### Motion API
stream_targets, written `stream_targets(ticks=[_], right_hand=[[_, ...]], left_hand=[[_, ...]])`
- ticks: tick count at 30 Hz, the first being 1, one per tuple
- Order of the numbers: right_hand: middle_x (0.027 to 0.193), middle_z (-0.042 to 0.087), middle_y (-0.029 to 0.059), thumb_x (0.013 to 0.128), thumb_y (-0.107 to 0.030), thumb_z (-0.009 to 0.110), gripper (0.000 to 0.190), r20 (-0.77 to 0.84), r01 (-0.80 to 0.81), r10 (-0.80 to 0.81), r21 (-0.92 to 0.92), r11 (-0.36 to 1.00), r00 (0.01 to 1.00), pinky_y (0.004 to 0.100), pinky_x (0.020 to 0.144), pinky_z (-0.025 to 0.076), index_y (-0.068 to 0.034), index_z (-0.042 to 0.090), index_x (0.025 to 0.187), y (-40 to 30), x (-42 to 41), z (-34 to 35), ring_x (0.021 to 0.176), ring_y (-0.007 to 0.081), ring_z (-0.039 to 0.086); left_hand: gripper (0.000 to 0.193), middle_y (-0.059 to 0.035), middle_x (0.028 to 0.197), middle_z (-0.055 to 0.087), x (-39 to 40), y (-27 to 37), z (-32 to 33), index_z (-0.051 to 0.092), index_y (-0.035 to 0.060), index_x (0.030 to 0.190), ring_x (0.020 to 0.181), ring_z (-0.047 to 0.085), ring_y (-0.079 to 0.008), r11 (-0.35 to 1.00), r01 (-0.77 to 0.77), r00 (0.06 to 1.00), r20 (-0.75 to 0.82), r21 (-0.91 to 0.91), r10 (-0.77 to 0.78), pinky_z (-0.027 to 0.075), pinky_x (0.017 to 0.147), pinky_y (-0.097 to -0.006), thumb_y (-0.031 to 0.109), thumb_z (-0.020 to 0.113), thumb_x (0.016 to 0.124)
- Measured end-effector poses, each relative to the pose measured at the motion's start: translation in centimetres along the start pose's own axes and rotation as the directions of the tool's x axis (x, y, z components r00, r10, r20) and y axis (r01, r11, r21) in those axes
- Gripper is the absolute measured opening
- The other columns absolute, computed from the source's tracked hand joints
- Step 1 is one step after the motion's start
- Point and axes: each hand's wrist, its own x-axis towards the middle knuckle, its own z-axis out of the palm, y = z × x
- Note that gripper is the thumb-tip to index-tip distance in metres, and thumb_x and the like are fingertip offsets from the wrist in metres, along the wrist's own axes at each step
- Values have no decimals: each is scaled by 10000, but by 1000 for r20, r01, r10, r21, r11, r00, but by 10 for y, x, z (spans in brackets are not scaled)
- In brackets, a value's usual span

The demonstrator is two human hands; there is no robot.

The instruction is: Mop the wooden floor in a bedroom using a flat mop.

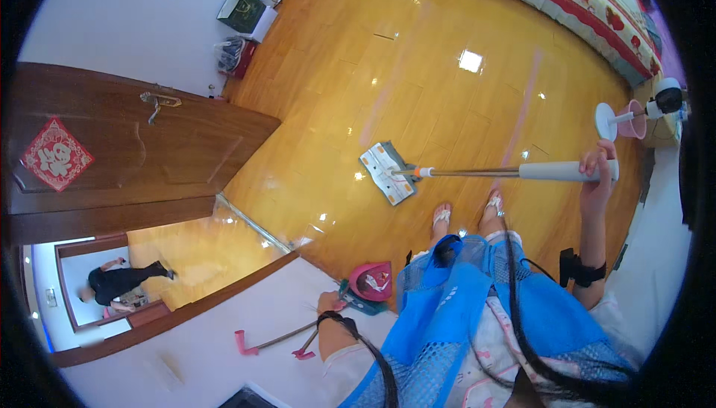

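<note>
A flat mop's white head plate [389, 174] lies on the wooden floor in front of my feet, its grey cloth showing along the edges. From the plate a metal pole [475, 173] runs to a thick white grip [551, 171]. My right hand [598, 164] is closed around the end of that grip. Low at my left side, my left hand [330, 300] is beside a pink dustpan [372, 282] and a green broom head [361, 300]. Whether its fingers hold anything is unclear. Two thin handles with pink ends [244, 346] extend behind my left forearm.
A brown door [134, 156] stands ajar at left. Beyond the metal threshold strip [254, 224], a person in dark clothes [126, 282] is in the adjoining space. Boxes [243, 12] line the far wall. A bed [582, 5] is upper right; a white stand [606, 121] and pink bin [633, 120] are at right.
</note>
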Motion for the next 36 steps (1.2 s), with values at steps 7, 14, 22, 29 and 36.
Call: stream_targets(ticks=[7,14,22,29,36], right_hand=[[543,391,-10,835,-284,552,237,448,-111,103,-8,994,888,310,673,391,-88,427,789,2,-5,13,561,127,420],[522,383,-6,859,-208,483,229,302,-161,142,40,986,943,304,716,384,-127,336,703,-4,-4,15,546,123,405],[526,385,-6,861,-180,468,179,200,-158,149,29,987,968,340,729,370,-126,349,740,-23,-7,-50,562,130,414],[552,353,-25,872,-206,434,160,2,-59,59,56,997,998,325,768,332,-134,343,763,-85,-16,-136,572,111,371],[544,335,-36,898,-220,402,180,-129,117,-132,-115,986,983,306,758,311,-143,320,757,-98,-69,-181,581,92,348]], left_hand=[[346,-189,1133,564,3,148,73,539,37,1079,976,550,-354,773,-580,812,107,257,574,448,819,-423,275,498,831],[608,-196,1124,510,-168,409,141,444,35,1193,1023,485,-345,48,-935,-6,-151,352,989,405,866,-391,200,695,664],[184,-120,718,541,-218,476,241,530,64,722,750,525,-324,341,-940,339,-96,1,936,385,726,-431,178,672,695],[59,-129,720,583,-256,502,331,597,87,675,763,556,-332,130,-988,115,153,-88,981,422,732,-418,110,641,642],[90,-141,662,601,-310,515,369,628,104,627,677,590,-326,-134,-980,-186,438,-147,879,472,620,-422,185,669,621]])
